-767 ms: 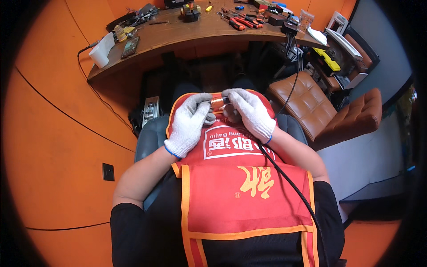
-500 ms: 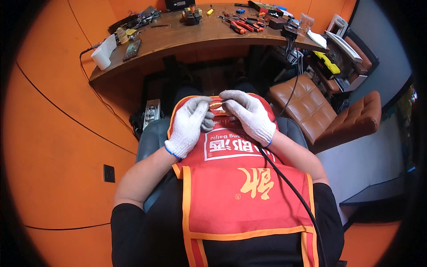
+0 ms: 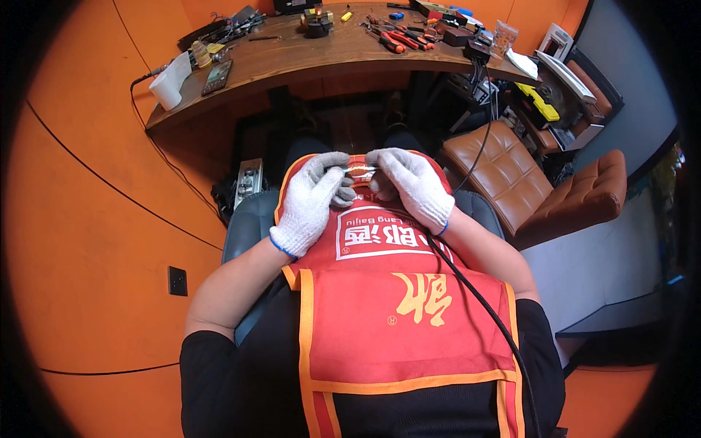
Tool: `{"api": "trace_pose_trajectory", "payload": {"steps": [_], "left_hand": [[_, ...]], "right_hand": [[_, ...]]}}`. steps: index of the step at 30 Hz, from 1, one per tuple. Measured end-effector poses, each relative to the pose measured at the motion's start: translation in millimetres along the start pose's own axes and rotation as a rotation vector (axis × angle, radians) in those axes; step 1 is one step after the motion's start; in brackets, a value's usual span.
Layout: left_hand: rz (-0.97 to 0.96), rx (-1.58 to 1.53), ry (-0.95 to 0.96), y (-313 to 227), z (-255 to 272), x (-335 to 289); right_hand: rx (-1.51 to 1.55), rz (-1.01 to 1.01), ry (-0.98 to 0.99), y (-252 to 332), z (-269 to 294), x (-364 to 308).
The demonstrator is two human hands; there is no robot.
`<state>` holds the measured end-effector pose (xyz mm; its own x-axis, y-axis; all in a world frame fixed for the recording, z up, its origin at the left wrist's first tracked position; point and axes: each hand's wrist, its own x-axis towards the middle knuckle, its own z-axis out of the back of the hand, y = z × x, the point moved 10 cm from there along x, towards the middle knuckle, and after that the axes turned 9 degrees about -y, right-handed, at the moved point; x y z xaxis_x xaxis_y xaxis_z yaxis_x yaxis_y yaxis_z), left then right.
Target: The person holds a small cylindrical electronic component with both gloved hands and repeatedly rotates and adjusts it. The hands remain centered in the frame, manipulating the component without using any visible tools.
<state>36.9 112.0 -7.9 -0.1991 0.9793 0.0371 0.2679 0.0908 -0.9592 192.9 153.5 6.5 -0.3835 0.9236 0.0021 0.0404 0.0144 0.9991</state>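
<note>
My left hand [image 3: 310, 201] and my right hand [image 3: 412, 186], both in white knitted gloves with blue cuff edges, meet over my lap. Between their fingertips is a small, thin coppery piece [image 3: 359, 170] with pale ends, looking like bare wire strands; its exact kind is too small to make out. Each hand pinches one end of it, fingers curled. A black cable [image 3: 475, 299] runs from under my right hand down across the red apron [image 3: 409, 350], which has orange trim. Where the cable leads beneath the right hand is hidden.
Ahead stands a curved wooden desk [image 3: 292, 62] bearing red-handled pliers [image 3: 398, 40], a phone [image 3: 217, 78], a paper roll [image 3: 169, 86] and a clear glass [image 3: 503, 38]. A brown padded chair [image 3: 504, 171] is at the right. A power strip [image 3: 249, 180] lies left of my seat.
My fingertips have drawn slightly apart and shifted a little, showing pale ends on the coppery piece. Both hands keep their pinch. The desk items look unmoved.
</note>
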Motion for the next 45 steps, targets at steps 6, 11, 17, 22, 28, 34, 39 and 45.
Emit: {"api": "trace_pose_trajectory", "payload": {"steps": [6,11,17,22,28,34,39,45], "left_hand": [[0.040,0.030,0.037,4.3,-1.0,-0.4],[-0.049,0.041,0.018,-1.6,-1.3,0.3],[0.018,0.017,0.029,4.0,-0.4,1.1],[0.033,0.047,0.023,6.0,0.7,1.0],[0.018,0.048,0.006,3.7,1.3,0.9],[0.070,0.035,0.043,6.7,-0.2,-0.7],[0.047,-0.027,0.042,6.5,1.4,0.0],[0.055,0.048,0.053,7.7,-0.9,0.3]], "right_hand": [[0.002,0.110,-0.024,5.4,0.7,1.8],[0.010,-0.044,0.031,-6.9,-2.3,0.2],[-0.027,0.113,-0.066,9.5,2.3,-0.4],[0.038,0.030,-0.017,1.2,-2.8,0.1],[-0.057,0.107,-0.041,6.8,0.4,0.7],[-0.035,0.129,-0.066,7.0,-1.5,-0.2],[-0.048,0.043,-0.011,0.1,0.5,1.6],[-0.035,0.139,-0.076,3.9,0.1,2.5]]}}
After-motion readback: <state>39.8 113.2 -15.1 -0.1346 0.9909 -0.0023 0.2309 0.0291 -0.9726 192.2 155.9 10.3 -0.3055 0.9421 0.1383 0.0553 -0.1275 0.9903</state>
